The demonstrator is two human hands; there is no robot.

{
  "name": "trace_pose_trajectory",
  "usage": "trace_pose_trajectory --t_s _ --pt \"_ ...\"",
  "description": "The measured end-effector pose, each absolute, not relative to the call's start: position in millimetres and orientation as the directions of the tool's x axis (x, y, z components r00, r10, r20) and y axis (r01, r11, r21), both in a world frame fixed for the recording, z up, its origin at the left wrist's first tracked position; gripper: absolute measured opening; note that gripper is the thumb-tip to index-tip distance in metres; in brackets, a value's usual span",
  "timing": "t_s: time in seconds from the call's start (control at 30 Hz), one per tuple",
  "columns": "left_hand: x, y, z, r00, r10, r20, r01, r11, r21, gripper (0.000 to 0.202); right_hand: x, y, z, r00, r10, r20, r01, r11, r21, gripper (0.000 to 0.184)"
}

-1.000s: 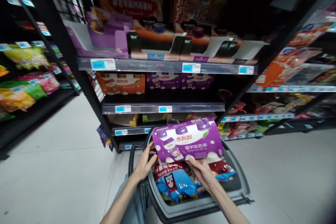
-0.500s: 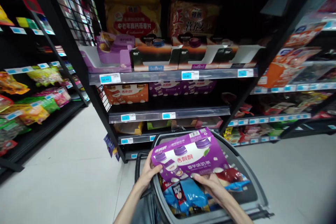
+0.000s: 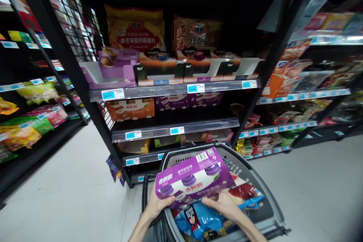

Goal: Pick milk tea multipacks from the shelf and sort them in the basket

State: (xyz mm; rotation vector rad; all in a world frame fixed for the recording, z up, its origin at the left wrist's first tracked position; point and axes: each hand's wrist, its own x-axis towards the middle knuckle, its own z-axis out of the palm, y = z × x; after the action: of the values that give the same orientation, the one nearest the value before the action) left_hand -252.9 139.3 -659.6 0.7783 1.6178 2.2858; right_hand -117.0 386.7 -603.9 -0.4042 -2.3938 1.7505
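Observation:
I hold a purple multipack of milk tea cups (image 3: 193, 179) in both hands, tilted flat over a grey shopping basket (image 3: 255, 181). My left hand (image 3: 157, 206) grips its left end. My right hand (image 3: 224, 206) grips its near edge from below. Under the pack, the basket holds a blue snack bag (image 3: 198, 219) and a red packet (image 3: 244, 191).
A black shelf unit (image 3: 176, 130) stands straight ahead, with orange (image 3: 130, 109) and purple multipacks (image 3: 187, 100) on its middle shelf and display boxes above. Snack shelves (image 3: 31, 98) line the left aisle; more shelves (image 3: 300, 94) run off to the right. Grey floor lies on both sides.
The purple pack has tipped from upright to nearly flat and dropped lower over the basket, both hands moving down with it. The view has shifted slightly.

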Motion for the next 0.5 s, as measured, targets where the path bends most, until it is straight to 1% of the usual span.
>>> trace_pose_trajectory --t_s 0.07,0.17,0.27,0.37,0.5 --pt "-254 139 -667 -0.847 0.436 0.303 0.137 -0.373 0.918 0.082 -120 390 -610 -0.957 0.290 -0.028 0.133 0.349 -0.927 0.046" --pt "-257 139 -675 -0.886 0.340 0.314 0.154 -0.423 0.893 0.087 -127 392 -620 -0.952 0.302 0.043 0.084 0.396 -0.914 0.047" --pt "-263 139 -666 -0.901 0.269 0.341 0.220 -0.393 0.893 0.086 -132 392 -625 -0.948 0.300 0.107 0.036 0.435 -0.900 0.047" --pt "-270 141 -630 -0.881 0.278 0.383 0.273 -0.363 0.891 0.079 -133 394 -622 -0.950 0.278 0.146 0.010 0.491 -0.871 0.041" --pt "-291 150 -557 -0.839 0.291 0.460 0.321 -0.419 0.850 0.072 -130 395 -614 -0.974 0.144 0.174 -0.087 0.470 -0.878 0.024"
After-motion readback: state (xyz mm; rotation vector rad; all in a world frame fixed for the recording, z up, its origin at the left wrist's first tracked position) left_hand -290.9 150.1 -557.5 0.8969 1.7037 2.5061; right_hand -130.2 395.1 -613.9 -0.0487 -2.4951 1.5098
